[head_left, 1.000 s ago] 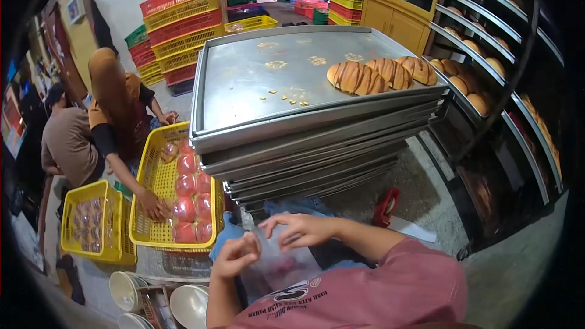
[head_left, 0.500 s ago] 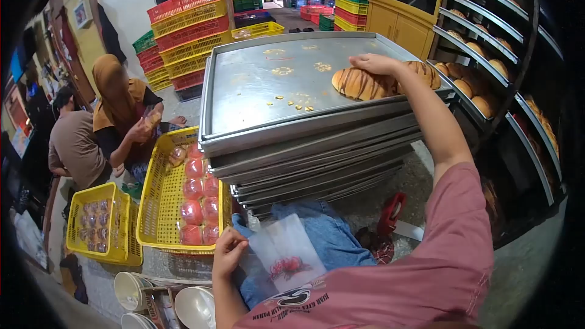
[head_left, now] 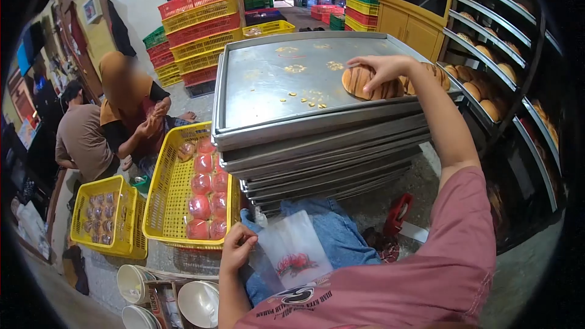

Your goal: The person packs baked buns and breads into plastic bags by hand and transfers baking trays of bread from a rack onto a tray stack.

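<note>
On the top metal tray point(head_left: 256, 97) lie striped bread rolls near its right front corner. My right hand point(head_left: 384, 74) grips the leftmost roll point(head_left: 356, 81), thumb on its near side and fingers over the top; the roll looks slightly tilted. Another striped roll point(head_left: 436, 76) lies to the right, partly behind my wrist. My left hand point(head_left: 239, 247) pinches the edge of a clear plastic bag point(head_left: 295, 247) with a red print, held above my lap in front of the tray stack.
Left of the stack stands a yellow crate point(head_left: 149, 210) with red packaged items; a smaller yellow crate point(head_left: 137, 222) is beside it. Two people sit at the left. White bowls point(head_left: 198, 304) are at the bottom left. A rack point(head_left: 487, 21) of bread stands at the right.
My right hand has gone from beside the left one to the rolls and now grips the leftmost one. My left hand keeps the bag. The nearby person's hand has left the crate.
</note>
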{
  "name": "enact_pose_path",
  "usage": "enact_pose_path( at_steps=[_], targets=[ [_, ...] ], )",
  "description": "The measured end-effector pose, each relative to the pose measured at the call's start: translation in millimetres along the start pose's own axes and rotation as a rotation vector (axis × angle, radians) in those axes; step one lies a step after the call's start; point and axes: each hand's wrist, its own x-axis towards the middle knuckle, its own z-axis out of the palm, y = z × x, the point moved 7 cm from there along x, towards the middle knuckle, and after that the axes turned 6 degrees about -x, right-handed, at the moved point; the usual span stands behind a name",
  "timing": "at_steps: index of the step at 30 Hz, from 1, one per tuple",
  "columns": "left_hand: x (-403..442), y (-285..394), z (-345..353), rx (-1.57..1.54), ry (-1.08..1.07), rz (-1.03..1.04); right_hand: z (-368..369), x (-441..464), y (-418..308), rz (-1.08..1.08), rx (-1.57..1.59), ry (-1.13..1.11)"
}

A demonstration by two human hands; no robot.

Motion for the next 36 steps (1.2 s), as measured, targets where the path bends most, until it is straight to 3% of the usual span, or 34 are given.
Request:
enact_pose_path(
  at_steps=[3, 6, 12, 14, 19, 21, 24, 25, 26, 28, 29, 31, 34, 36],
  targets=[
    [0.3, -1.4, -1.2, 0.017, 0.013, 0.015, 5.7, -1.7, -34.4, 0.099, -0.534, 0.118],
    [-1.0, 1.5, -1.2, 0.048, 0.003, 0.029, 20.2, 18.4, -17.1, 0.086, -0.484, -0.014],
    [-4.1, 2.3, -3.8, 0.048, 0.003, 0.039, -6.7, 24.4, 4.1, -0.055, -0.263, 0.106],
    [-4.9, 4.2, -5.1, 0.054, 0.009, 0.055, -19.0, 22.6, 20.4, 0.122, -0.049, 0.182],
    [-2.1, 2.5, -3.8, 0.048, -0.009, 0.071, -38.2, 9.2, -36.3, -0.043, 0.207, 0.305],
    [2.4, 1.8, -1.5, 0.031, -0.027, 0.044, -36.0, 19.2, -79.6, -0.371, 0.062, 0.337],
    [3.2, 2.8, 0.1, 0.027, -0.042, 0.026, -5.7, 31.0, -121.8, -0.558, -0.271, 0.183],
    [2.7, 4.4, 0.5, 0.034, -0.049, 0.05, -5.6, 32.4, -124.4, -0.484, -0.022, 0.114],
    [0.7, 3.9, -0.5, 0.036, -0.038, 0.043, -1.9, 37.5, -121.1, -0.493, -0.021, 0.106],
    [-2.3, 4.9, -1.4, 0.026, -0.01, 0.063, -20.9, 58.0, -74.4, -0.191, 0.392, 0.411],
    [-3.2, 5.4, -1.5, 0.029, 0.003, 0.06, -19.1, 67.6, -65.2, -0.202, 0.391, 0.401],
    [-4.7, 1.7, -3.1, -0.037, 0.015, -0.013, 2.8, 84.2, -15.2, 0.362, 0.351, 0.271],
    [-5.5, -8.9, -5.2, -0.097, 0.004, -0.083, 27.5, 98.2, -21.5, 0.359, 0.389, 0.096],
    [-3.6, -2.6, -3.1, -0.083, 0.004, -0.044, 27.4, 101.9, -30.6, 0.388, 0.362, 0.135]
  ],
)
